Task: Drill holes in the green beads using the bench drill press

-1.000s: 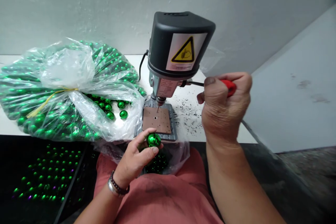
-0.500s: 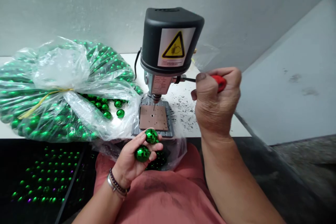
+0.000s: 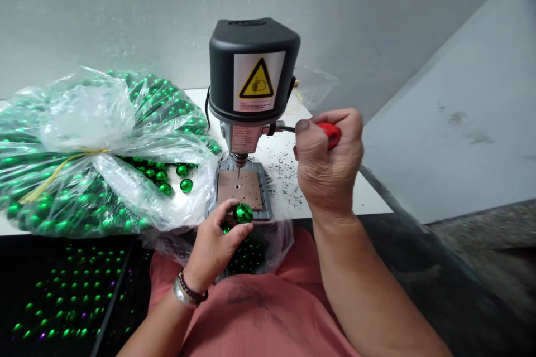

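Observation:
A shiny green ball point(image 3: 243, 213) is pinched between the thumb and fingers of my left hand point(image 3: 213, 242), just in front of the drill press base point(image 3: 264, 201). Part of another green ball point(image 3: 226, 230) shows behind my thumb, within the same hand. My right hand point(image 3: 330, 162) is wrapped round the red-knobbed lever point(image 3: 333, 133) on the right side of the drill press point(image 3: 253, 72). The thin drill bit point(image 3: 239, 172) points down above a brown board point(image 3: 234, 188) that has a small hole in it. Bit and board are apart.
Left of the press lies a big clear plastic bag point(image 3: 84, 189) of green balls, tied with yellow string. Two loose balls point(image 3: 186, 184) sit by its opening. Dark shavings point(image 3: 288, 178) litter the white table point(image 3: 368, 201). Below, a bag point(image 3: 280, 242) holds more balls.
In my left hand, two balls showed side by side half a second ago; now one is pinched at the fingertips, the other mostly hidden. My right hand keeps its grip. The view has shifted.

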Demonstrator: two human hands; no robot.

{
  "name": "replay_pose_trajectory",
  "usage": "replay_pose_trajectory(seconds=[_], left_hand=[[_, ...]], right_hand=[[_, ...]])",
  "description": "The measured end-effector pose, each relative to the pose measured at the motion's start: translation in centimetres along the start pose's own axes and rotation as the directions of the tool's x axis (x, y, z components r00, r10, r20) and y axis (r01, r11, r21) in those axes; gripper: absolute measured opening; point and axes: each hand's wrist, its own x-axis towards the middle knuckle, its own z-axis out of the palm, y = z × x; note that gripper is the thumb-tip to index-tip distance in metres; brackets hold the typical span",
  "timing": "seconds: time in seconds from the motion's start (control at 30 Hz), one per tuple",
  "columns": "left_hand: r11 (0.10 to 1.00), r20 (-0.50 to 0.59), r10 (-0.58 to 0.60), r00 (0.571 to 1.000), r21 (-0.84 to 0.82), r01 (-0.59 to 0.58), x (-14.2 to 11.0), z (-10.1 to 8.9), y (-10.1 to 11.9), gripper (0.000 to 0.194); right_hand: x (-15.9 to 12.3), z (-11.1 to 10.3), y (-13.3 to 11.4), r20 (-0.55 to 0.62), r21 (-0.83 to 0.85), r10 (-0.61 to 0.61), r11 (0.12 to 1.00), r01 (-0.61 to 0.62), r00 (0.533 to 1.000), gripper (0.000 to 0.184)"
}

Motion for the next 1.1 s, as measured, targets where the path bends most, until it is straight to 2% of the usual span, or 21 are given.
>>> replay_pose_trajectory(seconds=[0.17, 0.27, 0.37, 0.43, 0.57, 0.63, 0.83, 1.1], left_hand=[[0.976, -0.025, 0.089, 0.996, 0.201, -0.082, 1.6, -0.2, 0.5, 0.036], [0.945, -0.028, 0.137, 0.990, 0.303, -0.122, 2.8, -0.5, 0.6, 0.039], [0.916, 0.003, 0.129, 0.992, 0.383, -0.121, 4.1, -1.1, 0.5, 0.041], [0.924, 0.029, 0.103, 0.994, 0.368, -0.107, 5.1, -1.6, 0.4, 0.039], [0.988, 0.099, -0.002, 0.995, 0.155, -0.014, 6.6, -2.0, -0.4, 0.035], [0.993, 0.106, -0.050, 0.993, 0.108, 0.039, 7.2, -1.9, -1.0, 0.037], [0.984, 0.083, -0.102, 0.991, 0.156, 0.088, 8.2, -1.0, -1.7, 0.038], [0.923, 0.024, 0.012, 1.000, 0.384, -0.020, 8.4, -0.3, -1.1, 0.035]], right_hand=[[0.3, -0.1, -0.2, -0.034, -0.078, -0.103, 0.992, 0.101, 0.994, 0.019], [0.8, 0.0, -0.4, -0.031, -0.089, -0.122, 0.989, 0.119, 0.992, 0.019], [1.3, 0.2, -0.5, -0.039, -0.085, -0.119, 0.990, 0.115, 0.992, 0.020], [1.5, 0.3, -0.7, -0.048, -0.074, -0.125, 0.990, 0.121, 0.991, 0.019], [1.6, 0.3, -0.8, -0.026, -0.054, -0.152, 0.987, 0.150, 0.988, 0.020], [1.6, 0.2, -0.8, -0.017, -0.056, -0.149, 0.987, 0.147, 0.989, 0.021], [1.6, 0.0, -0.8, 0.018, -0.009, -0.134, 0.991, 0.134, 0.991, 0.022], [1.7, -0.3, -0.9, 0.070, 0.016, -0.097, 0.995, 0.096, 0.993, 0.024]])
